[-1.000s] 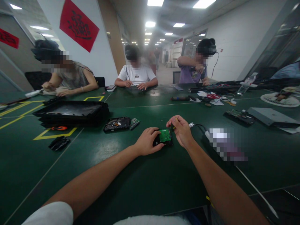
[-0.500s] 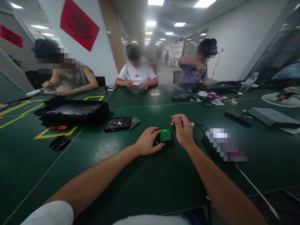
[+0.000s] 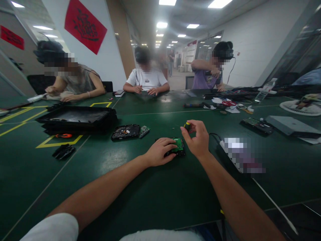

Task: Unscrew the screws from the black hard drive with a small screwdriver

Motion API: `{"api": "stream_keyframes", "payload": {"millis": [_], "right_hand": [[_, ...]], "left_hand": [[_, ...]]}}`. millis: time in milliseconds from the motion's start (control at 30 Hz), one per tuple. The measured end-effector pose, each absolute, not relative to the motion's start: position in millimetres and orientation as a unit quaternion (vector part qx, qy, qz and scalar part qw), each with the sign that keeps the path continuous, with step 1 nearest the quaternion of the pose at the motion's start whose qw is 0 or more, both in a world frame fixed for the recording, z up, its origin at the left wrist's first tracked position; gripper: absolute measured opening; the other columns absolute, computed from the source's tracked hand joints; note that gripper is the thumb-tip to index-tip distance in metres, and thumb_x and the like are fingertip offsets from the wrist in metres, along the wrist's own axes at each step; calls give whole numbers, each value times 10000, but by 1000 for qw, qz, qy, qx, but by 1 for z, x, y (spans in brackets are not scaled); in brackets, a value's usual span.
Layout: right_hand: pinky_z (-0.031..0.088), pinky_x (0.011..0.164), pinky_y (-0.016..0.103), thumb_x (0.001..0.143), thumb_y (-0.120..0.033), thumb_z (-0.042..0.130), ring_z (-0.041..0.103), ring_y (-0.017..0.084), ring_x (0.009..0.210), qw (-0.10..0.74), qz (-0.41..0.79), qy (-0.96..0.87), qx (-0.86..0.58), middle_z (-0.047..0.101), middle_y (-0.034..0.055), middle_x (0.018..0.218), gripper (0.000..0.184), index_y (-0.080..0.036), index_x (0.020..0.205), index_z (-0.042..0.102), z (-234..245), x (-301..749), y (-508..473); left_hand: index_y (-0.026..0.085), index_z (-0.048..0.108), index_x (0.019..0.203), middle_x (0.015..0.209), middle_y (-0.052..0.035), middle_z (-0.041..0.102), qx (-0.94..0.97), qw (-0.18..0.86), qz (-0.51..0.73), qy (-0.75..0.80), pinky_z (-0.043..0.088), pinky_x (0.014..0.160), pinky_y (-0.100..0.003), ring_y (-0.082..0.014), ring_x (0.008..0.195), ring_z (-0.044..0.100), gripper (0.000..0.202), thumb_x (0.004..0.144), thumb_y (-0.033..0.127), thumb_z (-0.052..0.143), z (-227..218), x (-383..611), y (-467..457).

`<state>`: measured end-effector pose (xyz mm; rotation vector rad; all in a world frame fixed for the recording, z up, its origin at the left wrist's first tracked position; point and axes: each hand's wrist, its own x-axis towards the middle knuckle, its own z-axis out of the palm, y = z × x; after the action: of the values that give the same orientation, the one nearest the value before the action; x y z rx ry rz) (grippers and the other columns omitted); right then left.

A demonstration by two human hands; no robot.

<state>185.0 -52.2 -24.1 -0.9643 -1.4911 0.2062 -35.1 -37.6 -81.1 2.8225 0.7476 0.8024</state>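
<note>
A hard drive (image 3: 179, 153) with a green circuit board on its upper face lies on the table in front of me. My left hand (image 3: 163, 151) holds it down, the fingers reaching over the board and the thumb along the near edge. Just right of the drive, my right hand (image 3: 197, 136) is raised and closed around a screwdriver (image 3: 187, 126) with a black and yellow handle. The handle's end pokes out between thumb and fingers; I cannot make out the blade or its tip.
Left of the drive lie an opened hard drive (image 3: 125, 132) and a small circuit board (image 3: 144, 131). Stacked black trays (image 3: 77, 117) stand farther left. A white power strip (image 3: 232, 155) is at right. Another drive (image 3: 257, 126) and a grey box (image 3: 293, 126) lie beyond. Several people sit opposite.
My right hand has turned and its fingers have shifted around the screwdriver, so more of the handle's end shows. The fingers of my left hand have slid right, over the green board.
</note>
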Motion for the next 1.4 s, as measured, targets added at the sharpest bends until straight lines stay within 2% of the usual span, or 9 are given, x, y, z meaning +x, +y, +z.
{"api": "stream_keyframes", "payload": {"millis": [167,433,667,867,1067,1267,1400], "right_hand": [[508,898,450,877,-374,763,556,247,870,608,42,-660,-440,622,65,1047,308,-310,1159,657,-25,192,-48],[536,957,459,997,-274,563,658,256,1026,594,18,-696,-402,690,91,1199,299,-279,1289,627,-26,190,-48],[597,776,401,930,-308,699,645,243,959,588,-100,-693,-405,631,90,1043,219,-253,1141,692,-23,192,-45],[578,937,452,1000,-198,544,679,245,1069,568,-85,-726,-377,697,100,1182,327,-255,1310,629,-20,191,-48],[598,870,432,947,-298,680,674,245,982,570,-96,-710,-403,662,99,1093,243,-249,1185,697,-19,191,-48],[590,934,443,1029,-231,508,697,247,1100,557,-34,-736,-383,704,94,1257,330,-264,1339,617,-23,191,-46],[599,902,438,1002,-259,578,684,252,1082,568,-57,-722,-391,699,103,1198,288,-255,1283,643,-23,190,-46]], "left_hand": [[262,659,1287,1369,-111,643,929,61,261,255,474,1118,-521,-302,1312,588,356,978,428,599,-81,-35,-38],[231,664,1263,1382,-124,647,928,47,282,240,486,1117,-509,-303,1310,600,347,975,418,617,-88,-35,-35],[207,668,1228,1356,-134,661,928,37,297,224,501,1100,-505,-304,1307,602,324,975,405,627,-90,-35,-34],[203,652,1244,1351,-132,667,928,36,292,227,504,1087,-508,-304,1279,619,336,979,407,622,-90,-35,-34],[201,626,1283,1345,-139,666,929,47,288,229,501,1085,-510,-303,1281,612,363,984,406,613,-88,-35,-35],[217,626,1336,1374,-129,640,935,39,267,229,494,1086,-498,-303,1290,596,386,1006,411,579,-84,-35,-36],[223,647,1329,1392,-126,617,939,31,252,230,492,1083,-493,-300,1288,586,372,1020,411,558,-84,-36,-36]]}}
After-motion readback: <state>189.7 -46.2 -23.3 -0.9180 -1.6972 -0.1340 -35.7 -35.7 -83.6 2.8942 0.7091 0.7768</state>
